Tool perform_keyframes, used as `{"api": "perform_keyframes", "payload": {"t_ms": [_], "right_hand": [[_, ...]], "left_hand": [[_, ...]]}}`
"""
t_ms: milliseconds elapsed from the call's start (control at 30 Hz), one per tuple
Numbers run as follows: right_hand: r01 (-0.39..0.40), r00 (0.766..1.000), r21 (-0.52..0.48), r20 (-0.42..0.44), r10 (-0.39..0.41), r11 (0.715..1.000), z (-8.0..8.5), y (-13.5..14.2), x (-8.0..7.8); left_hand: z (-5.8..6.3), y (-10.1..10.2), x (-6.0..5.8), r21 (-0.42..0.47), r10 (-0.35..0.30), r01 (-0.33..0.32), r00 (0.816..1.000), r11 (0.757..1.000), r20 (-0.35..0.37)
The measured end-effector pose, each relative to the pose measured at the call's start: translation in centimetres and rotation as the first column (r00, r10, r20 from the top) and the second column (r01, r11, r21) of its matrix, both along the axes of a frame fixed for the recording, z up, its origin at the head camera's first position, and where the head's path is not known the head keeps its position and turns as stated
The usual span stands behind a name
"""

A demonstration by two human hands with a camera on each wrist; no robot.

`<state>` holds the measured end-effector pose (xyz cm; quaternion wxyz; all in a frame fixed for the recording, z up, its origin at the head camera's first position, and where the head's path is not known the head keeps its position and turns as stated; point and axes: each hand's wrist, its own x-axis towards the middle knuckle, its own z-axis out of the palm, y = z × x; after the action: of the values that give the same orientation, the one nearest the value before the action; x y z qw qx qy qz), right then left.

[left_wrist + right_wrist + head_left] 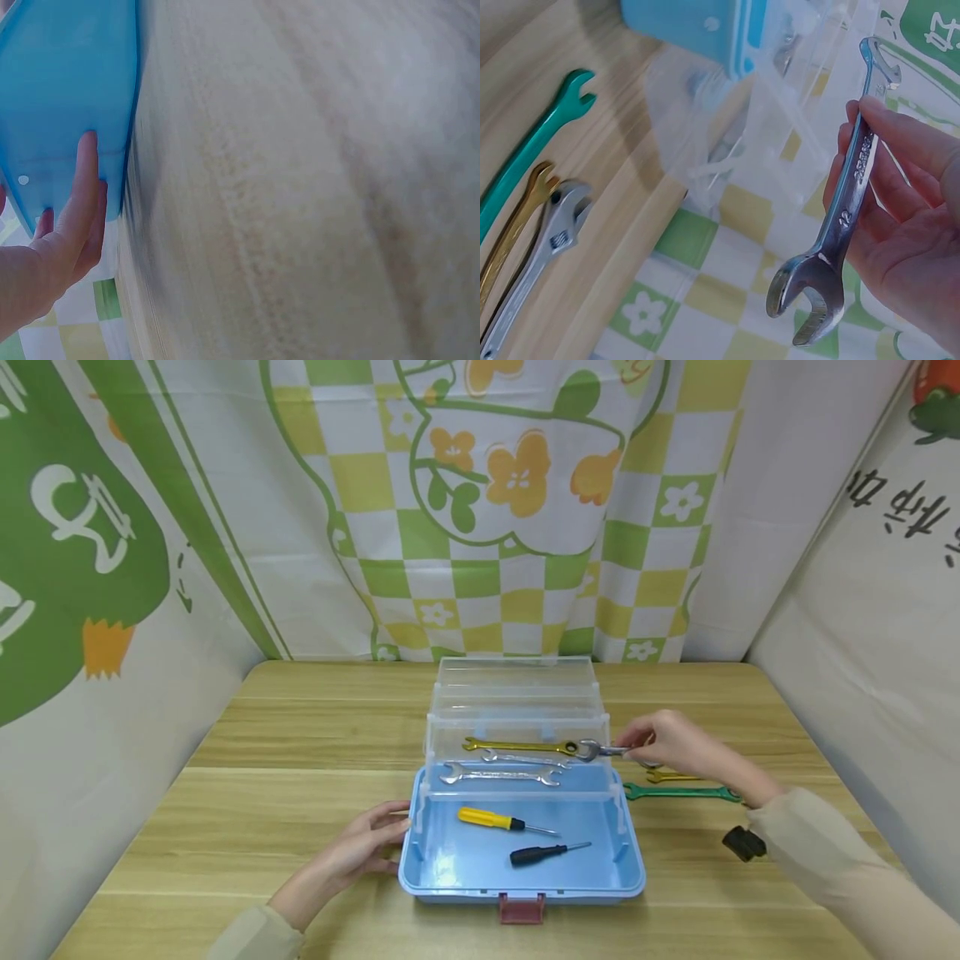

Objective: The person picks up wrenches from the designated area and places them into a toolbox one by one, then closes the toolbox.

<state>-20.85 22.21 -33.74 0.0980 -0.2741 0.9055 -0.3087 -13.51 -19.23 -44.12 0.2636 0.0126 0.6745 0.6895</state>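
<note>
In my right hand (670, 745) I pinch a silver double open-end wrench (844, 199) between thumb and fingers, one end toward the toolbox's upper tray. My left hand (363, 845) rests its extended fingers against the left side of the light blue toolbox (64, 82). The box is open, and its clear tiered trays (517, 702) are folded up at the back. A gold ratchet wrench (517, 746) and a silver wrench (498, 774) lie in the tray. A yellow screwdriver (483, 817) and a black screwdriver (536, 855) lie on the box's floor.
Right of the box, a green wrench (678, 792), a gold wrench (517, 225) and a silver adjustable wrench (536, 262) lie on the wooden table (300, 718). A small black object (744, 842) sits near my right sleeve. Printed curtains (517, 602) hang behind.
</note>
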Motion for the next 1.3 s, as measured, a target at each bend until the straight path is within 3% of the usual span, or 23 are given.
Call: {"api": "perform_keyframes", "payload": {"t_ms": [200, 467, 900, 1300], "right_hand": [[-0.039, 0.999, 0.005, -0.01, 0.039, 0.999, 0.0, -1.5, -0.4], [-0.105, 0.994, -0.016, -0.032, 0.105, 0.994, 0.0, -3.5, -1.0], [-0.23, 0.972, -0.055, -0.056, 0.227, 0.972, 0.2, -6.4, -1.7], [-0.284, 0.957, -0.002, -0.06, 0.284, 0.959, 0.1, -8.7, -1.8]], "left_hand": [[-0.3, -0.4, -0.1, 0.039, -0.04, 0.041, 0.999, 0.998, -0.028], [0.3, 0.1, 0.1, -0.002, 0.013, -0.013, 1.0, 1.0, 0.008], [0.2, 0.0, 0.1, 0.01, -0.006, 0.006, 1.0, 1.0, -0.005], [0.3, -0.2, 0.1, 0.022, -0.016, 0.016, 1.0, 1.0, -0.02]]}}
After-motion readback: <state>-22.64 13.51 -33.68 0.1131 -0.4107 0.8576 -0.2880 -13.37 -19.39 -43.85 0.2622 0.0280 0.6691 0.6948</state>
